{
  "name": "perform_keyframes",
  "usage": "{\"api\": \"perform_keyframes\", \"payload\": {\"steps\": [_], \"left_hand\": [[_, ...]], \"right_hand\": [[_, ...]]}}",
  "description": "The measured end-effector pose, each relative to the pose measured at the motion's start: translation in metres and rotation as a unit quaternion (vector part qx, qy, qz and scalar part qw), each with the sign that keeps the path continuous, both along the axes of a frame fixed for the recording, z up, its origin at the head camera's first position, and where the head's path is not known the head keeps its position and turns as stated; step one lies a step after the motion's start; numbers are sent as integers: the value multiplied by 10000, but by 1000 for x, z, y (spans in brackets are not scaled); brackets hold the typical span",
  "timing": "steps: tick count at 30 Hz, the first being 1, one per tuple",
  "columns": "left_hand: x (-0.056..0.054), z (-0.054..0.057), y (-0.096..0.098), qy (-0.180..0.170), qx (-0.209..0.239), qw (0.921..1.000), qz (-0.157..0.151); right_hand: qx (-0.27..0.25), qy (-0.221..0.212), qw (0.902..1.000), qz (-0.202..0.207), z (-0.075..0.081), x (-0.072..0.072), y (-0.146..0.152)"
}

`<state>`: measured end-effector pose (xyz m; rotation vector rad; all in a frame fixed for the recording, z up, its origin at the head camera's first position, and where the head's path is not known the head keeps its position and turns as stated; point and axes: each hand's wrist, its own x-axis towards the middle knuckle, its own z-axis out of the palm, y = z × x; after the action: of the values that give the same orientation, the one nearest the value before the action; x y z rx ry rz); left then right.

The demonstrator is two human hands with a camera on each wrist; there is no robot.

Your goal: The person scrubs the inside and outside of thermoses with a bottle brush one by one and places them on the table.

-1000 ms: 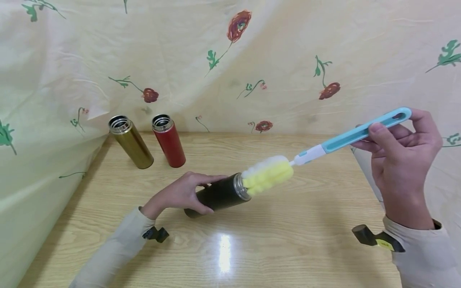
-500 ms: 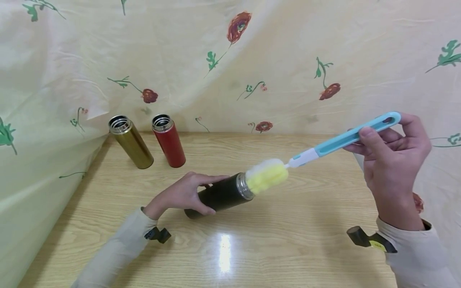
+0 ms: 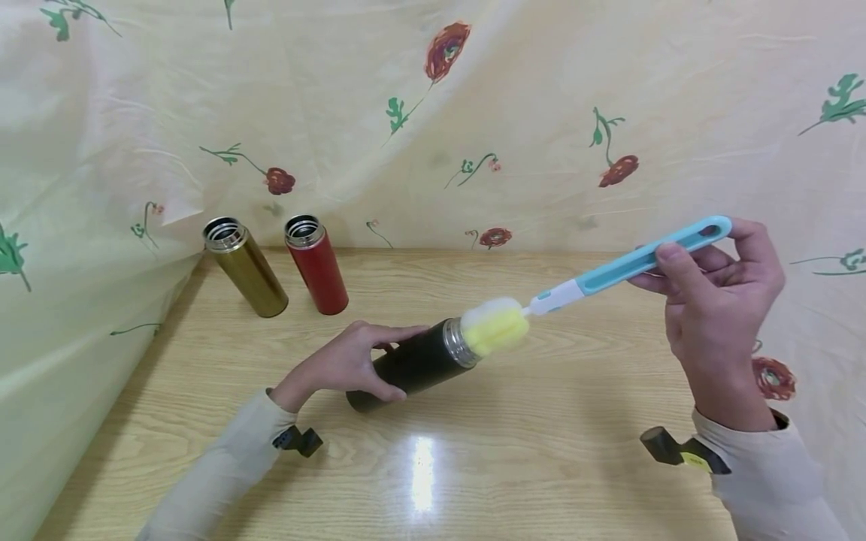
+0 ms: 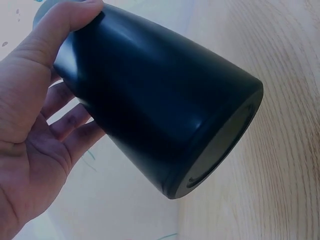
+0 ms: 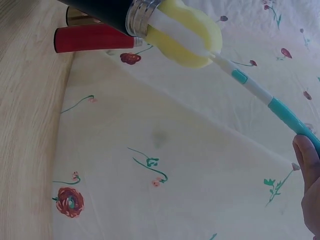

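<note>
My left hand (image 3: 355, 361) grips a black thermos bottle (image 3: 422, 361), tilted with its open steel mouth facing right and up. In the left wrist view the bottle's base (image 4: 220, 147) shows, and the thumb and fingers wrap its far part. My right hand (image 3: 727, 293) pinches the light blue handle of a bottle brush (image 3: 622, 267). The brush's yellow and white sponge head (image 3: 497, 327) sits partly inside the bottle's mouth; its tip is hidden within. In the right wrist view the sponge (image 5: 187, 37) bulges outside the threaded rim (image 5: 142, 17).
A gold thermos bottle (image 3: 250, 274) and a red one (image 3: 318, 267) stand uncapped at the back left of the wooden table (image 3: 541, 451). Flower-patterned cloth (image 3: 541, 98) hangs behind the table and along its sides.
My right hand has moved left and slightly down, pushing the sponge head deeper into the black bottle. The left hand and the bottle have hardly shifted.
</note>
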<state>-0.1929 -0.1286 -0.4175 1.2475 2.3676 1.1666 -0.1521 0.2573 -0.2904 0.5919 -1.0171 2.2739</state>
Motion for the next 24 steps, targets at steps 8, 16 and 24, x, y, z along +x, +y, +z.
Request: {"api": "perform_keyframes", "payload": {"steps": [8,16,24], "left_hand": [[0,0,1,3,7,10000,4],[-1,0,2,-122,24,9999,18],[-2,-3,0,-148,112,9998,111]], "right_hand": [[148,-143,9998,-31,-6,-4,-1],[296,-62,9994,142,-15,-5,-10],[368,-2,9993,110,-18,-5,-17]]}}
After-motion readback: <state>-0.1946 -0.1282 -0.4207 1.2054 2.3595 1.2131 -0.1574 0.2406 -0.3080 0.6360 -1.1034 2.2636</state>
